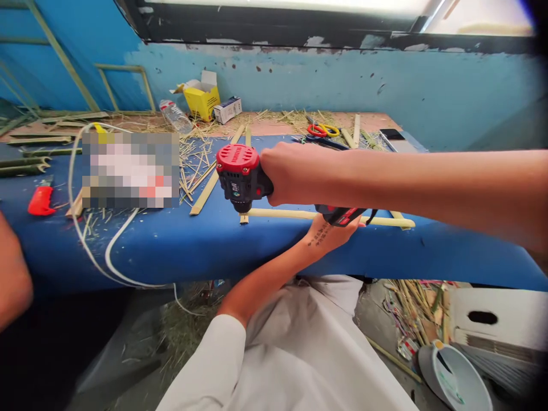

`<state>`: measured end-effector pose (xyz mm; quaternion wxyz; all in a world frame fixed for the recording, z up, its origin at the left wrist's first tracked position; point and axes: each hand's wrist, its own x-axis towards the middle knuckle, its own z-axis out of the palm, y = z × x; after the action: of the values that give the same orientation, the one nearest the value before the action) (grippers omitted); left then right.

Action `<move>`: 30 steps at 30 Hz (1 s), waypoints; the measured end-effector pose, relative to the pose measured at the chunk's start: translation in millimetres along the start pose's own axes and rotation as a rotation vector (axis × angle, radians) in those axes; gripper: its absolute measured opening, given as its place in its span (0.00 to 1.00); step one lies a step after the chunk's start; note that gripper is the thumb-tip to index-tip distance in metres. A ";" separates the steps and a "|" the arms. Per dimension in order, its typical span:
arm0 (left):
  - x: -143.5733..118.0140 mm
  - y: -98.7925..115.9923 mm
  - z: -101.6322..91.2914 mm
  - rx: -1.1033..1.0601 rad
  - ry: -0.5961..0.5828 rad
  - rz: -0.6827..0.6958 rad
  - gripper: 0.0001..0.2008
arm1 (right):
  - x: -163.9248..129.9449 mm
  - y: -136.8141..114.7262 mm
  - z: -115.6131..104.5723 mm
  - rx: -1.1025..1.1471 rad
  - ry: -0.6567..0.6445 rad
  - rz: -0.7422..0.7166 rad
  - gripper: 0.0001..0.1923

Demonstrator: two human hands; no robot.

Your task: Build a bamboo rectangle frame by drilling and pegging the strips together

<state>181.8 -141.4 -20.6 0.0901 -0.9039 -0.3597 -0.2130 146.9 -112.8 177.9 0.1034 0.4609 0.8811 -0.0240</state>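
Note:
My right hand is wrapped around the grip of a red and black cordless drill, with the chuck pointing down. Its tip is over the left end of a pale bamboo strip lying along the table's front edge. Short crosspieces meet this strip at both ends, the right one being a small bamboo piece. My left hand grips the strip near its middle, its fingers partly hidden behind the drill's battery base. Whether the bit touches the bamboo I cannot tell.
Bamboo shavings and scissors lie at the back of the blue table. A yellow box, a bottle, a red-handled tool and a white cable are leftward. Another person's arm shows at left.

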 end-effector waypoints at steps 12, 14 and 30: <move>1.7 -2.9 -0.1 -0.062 -0.001 -0.063 0.22 | 17.5 10.7 1.3 -0.030 -0.008 -0.016 0.21; 0.1 -3.1 0.1 -0.043 0.059 -0.048 0.26 | 16.5 12.3 4.3 -0.015 0.001 -0.005 0.21; 4.1 -3.9 5.0 -0.035 0.056 -0.031 0.25 | 7.0 8.9 6.8 -0.038 0.021 -0.037 0.23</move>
<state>183.4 -134.5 -23.2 0.0808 -0.8933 -0.3674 -0.2460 151.3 -102.9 170.3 0.1024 0.4429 0.8907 -0.0044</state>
